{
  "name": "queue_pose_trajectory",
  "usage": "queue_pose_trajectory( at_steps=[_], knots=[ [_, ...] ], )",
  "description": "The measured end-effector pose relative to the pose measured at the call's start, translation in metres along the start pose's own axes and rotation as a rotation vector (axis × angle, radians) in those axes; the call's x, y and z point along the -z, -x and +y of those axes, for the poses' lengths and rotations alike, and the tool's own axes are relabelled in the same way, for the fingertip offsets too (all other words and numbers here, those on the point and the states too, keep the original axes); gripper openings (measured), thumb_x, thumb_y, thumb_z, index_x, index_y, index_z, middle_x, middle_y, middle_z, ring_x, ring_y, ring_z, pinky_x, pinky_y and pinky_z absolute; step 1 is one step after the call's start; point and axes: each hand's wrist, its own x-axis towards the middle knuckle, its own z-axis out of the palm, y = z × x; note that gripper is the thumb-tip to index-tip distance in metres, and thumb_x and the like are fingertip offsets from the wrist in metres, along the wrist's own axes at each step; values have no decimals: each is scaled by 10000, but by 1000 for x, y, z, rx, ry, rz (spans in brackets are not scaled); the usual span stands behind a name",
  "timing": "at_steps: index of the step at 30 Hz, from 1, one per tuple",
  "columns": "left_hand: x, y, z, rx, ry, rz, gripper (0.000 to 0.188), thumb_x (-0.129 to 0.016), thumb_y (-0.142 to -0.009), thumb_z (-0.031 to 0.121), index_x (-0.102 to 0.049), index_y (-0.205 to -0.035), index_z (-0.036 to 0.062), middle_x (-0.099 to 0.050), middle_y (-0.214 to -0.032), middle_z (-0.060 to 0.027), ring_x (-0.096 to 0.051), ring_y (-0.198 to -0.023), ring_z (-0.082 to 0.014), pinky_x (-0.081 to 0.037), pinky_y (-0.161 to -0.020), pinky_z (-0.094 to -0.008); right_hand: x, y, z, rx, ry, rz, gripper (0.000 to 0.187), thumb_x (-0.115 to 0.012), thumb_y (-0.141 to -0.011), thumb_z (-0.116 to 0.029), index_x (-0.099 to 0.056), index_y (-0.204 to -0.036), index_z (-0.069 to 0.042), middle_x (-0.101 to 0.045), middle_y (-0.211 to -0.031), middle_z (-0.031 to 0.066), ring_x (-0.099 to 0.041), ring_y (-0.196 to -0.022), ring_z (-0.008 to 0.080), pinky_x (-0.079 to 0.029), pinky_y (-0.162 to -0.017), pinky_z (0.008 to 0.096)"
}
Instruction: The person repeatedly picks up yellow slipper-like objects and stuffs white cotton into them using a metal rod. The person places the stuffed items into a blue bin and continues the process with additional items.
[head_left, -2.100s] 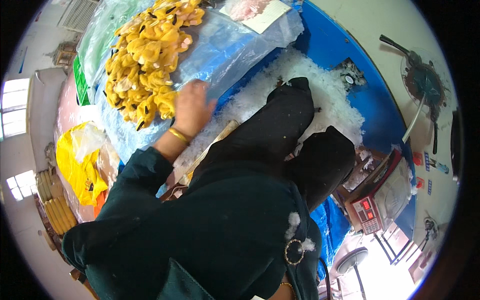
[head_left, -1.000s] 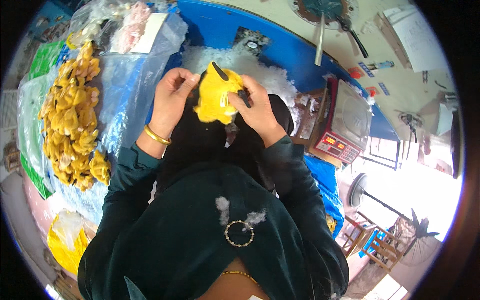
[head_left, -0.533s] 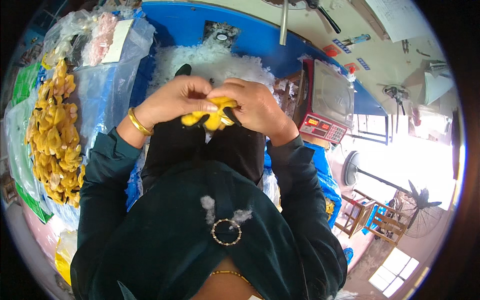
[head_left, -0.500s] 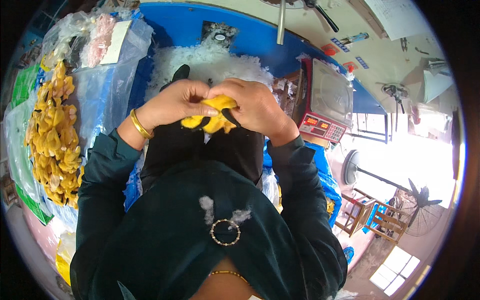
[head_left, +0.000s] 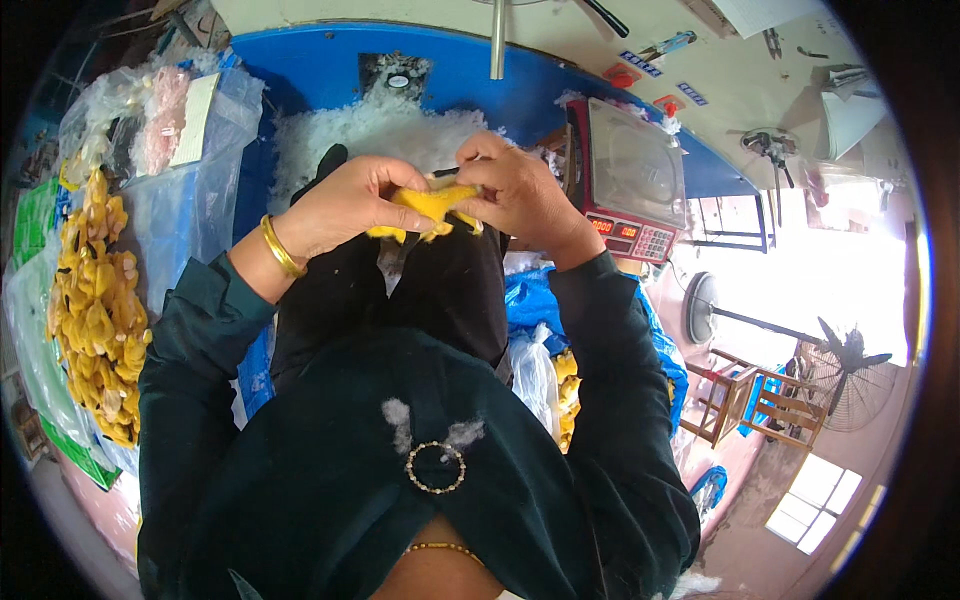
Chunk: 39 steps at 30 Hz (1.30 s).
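Observation:
Over my lap, a small yellow plush piece point(head_left: 437, 203) with black parts is stretched between my two hands. My left hand point(head_left: 345, 205) pinches its left side between thumb and fingers; a gold bangle circles that wrist. On the other side, my right hand point(head_left: 520, 195) is closed on the plush piece's right end, index finger raised and bent. A thin dark bit shows at the top of the piece by the right fingers, too small to make out. Loose white stuffing point(head_left: 385, 125) lies just beyond both hands.
To my left, a heap of yellow plush pieces point(head_left: 95, 320) lies on plastic sheeting. A blue machine surface point(head_left: 300, 60) spans the far side. A red scale point(head_left: 630, 170) stands at the right, above blue bags point(head_left: 530, 300) with more yellow pieces. A fan point(head_left: 845, 370) stands farther right.
My right hand has turned and its fingers have lifted and regripped. The plush piece is now drawn out wider between the hands. The whole view has shifted slightly.

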Motion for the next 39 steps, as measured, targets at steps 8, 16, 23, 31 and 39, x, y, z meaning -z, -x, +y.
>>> queue_pose_trajectory(
  at_steps=[8, 16, 23, 31, 39],
  knots=[
    [4, -74, 50, -718, -999, 342, 161, -639, -775, -30, -554, -910, -6, -564, -985, -111, -594, -848, -257, -477, -741, -317, 39, -14, 33, -125, 450, 399, 111, -681, -772, -206, -685, -820, -106, -581, -772, 35, -611, -642, 220, -497, -560, 322],
    [-12, -83, 61, -728, -1376, 608, 172, -605, -775, -50, -557, -928, 14, -564, -964, -106, -595, -854, -320, -497, -712, -355, 41, -17, 24, -121, 649, 473, 128, -701, -735, -205, -634, -752, -97, -545, -770, 34, -591, -606, 228, -475, -524, 334],
    [-10, -83, 60, -700, -1370, 610, 149, -596, -808, -33, -558, -943, 19, -562, -963, -110, -601, -853, -316, -502, -710, -355, 40, -15, 25, -171, 511, 520, 130, -703, -729, -202, -641, -734, -89, -555, -764, 33, -601, -612, 228, -477, -527, 331],
    [-9, -95, 60, -671, -1367, 630, 124, -581, -829, 6, -561, -950, 20, -569, -972, -113, -599, -851, -320, -498, -712, -357, 29, -16, 16, -290, 557, 511, 146, -715, -748, -185, -665, -796, -57, -580, -783, 46, -614, -636, 235, -488, -563, 327],
    [25, -134, 83, -835, -1336, 696, 153, -585, -873, 169, -597, -877, 17, -613, -887, -129, -613, -817, -309, -490, -680, -354, 8, -51, 2, -356, 631, 574, 305, -741, -744, -330, -607, -700, -59, -582, -661, 86, -585, -598, 298, -452, -523, 375]
  ],
)
